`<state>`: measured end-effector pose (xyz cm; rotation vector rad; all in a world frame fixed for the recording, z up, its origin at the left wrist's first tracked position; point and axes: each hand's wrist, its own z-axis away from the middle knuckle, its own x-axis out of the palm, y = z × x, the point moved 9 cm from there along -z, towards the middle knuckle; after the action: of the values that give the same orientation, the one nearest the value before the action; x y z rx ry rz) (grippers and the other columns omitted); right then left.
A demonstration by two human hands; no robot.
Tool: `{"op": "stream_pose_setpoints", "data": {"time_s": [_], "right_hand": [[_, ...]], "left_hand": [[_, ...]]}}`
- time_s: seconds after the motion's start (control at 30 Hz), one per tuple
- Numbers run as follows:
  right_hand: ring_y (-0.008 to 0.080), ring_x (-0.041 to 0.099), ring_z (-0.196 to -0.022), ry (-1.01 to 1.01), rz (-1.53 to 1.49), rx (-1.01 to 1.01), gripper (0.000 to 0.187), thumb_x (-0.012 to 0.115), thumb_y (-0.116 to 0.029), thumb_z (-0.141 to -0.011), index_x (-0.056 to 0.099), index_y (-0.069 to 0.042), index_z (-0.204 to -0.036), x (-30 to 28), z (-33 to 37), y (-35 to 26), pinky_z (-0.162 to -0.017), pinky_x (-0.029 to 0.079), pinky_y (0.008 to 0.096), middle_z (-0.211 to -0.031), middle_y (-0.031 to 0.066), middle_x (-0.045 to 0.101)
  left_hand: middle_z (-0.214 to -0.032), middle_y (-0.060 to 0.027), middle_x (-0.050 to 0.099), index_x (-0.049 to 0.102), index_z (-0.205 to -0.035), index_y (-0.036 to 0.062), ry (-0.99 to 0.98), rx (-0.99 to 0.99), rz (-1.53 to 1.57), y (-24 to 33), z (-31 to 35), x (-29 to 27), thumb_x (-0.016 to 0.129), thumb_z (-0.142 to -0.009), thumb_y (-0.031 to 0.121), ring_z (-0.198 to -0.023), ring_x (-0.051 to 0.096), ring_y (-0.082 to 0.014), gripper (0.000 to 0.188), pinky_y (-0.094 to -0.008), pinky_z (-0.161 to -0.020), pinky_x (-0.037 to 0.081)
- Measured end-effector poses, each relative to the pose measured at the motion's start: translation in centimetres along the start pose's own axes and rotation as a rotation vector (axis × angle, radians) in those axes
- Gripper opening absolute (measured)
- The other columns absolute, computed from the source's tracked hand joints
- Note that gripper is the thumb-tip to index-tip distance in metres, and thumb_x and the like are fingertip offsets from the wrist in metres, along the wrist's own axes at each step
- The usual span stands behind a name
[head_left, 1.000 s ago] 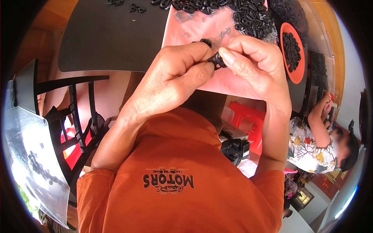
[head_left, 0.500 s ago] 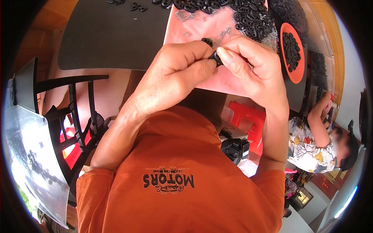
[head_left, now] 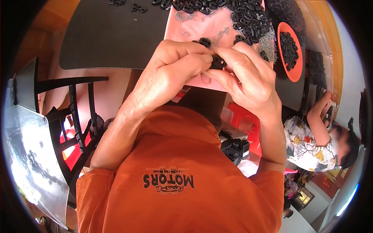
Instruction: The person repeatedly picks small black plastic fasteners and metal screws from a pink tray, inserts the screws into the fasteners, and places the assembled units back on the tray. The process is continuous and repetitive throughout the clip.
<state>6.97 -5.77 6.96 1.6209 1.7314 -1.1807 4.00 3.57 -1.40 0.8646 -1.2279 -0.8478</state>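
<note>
Over the near edge of a pink sheet, my two hands meet at a small black plastic cord lock with holes in it. My left hand is closed, its thumb and forefinger pinching the piece from the left. From the other side, my right hand also grips it between thumb and fingers. The fingers cover part of the piece. Just beyond the left fingertips lies another black cord lock. Small clear or metallic bits, perhaps springs, are scattered on the sheet.
A heap of black two-holed cord locks covers the far part of the pink sheet. An orange bowl of small black parts stands at the right. A dark table extends left. Another person sits at the right.
The right hand has turned and come lower and closer to the left, with its fingers now around the cord lock. More of the cord lock shows. The left hand has barely moved.
</note>
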Motion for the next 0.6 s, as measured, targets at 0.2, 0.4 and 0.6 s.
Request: {"op": "stream_pose_setpoints", "data": {"time_s": [0.2, 0.4, 0.6], "right_hand": [[0.0182, 0.055, -0.057, -0.087, 0.002, -0.017, 0.040, 0.079, -0.007, -0.068, 0.060, 0.003, -0.102, -0.2, -0.2, -0.5, -0.048, 0.045, 0.0294, -0.081, 0.0088, 0.057], [0.0248, 0.058, -0.059, -0.263, 0.143, 0.016, 0.039, 0.077, -0.019, -0.072, 0.055, 0.002, -0.096, 0.9, -0.2, -0.4, -0.051, 0.047, 0.0349, -0.083, 0.0105, 0.057], [0.0323, 0.057, -0.060, -0.376, 0.037, 0.077, 0.035, 0.070, -0.027, -0.081, 0.047, -0.001, -0.081, 2.4, -0.1, 0.3, -0.054, 0.045, 0.0386, -0.073, 0.0122, 0.053]], "left_hand": [[-0.061, -0.0006, 0.048, 0.056, -0.073, -0.0041, -0.070, 0.114, -0.219, 1.3, -0.2, 0.9, 0.048, -0.089, 0.011, -0.059, 0.043, -0.0054, 0.023, -0.0253, -0.052, 0.036], [-0.057, -0.0068, 0.046, 0.057, -0.076, -0.0035, -0.114, 0.166, -0.317, 0.5, -0.5, 1.2, 0.046, -0.085, 0.010, -0.053, 0.045, -0.0108, 0.020, -0.0302, -0.051, 0.038], [-0.056, -0.0112, 0.047, 0.055, -0.072, -0.0044, -0.104, 0.135, -0.407, 1.0, -0.5, 1.4, 0.046, -0.082, 0.009, -0.051, 0.046, -0.0163, 0.019, -0.0330, -0.052, 0.040]]}}
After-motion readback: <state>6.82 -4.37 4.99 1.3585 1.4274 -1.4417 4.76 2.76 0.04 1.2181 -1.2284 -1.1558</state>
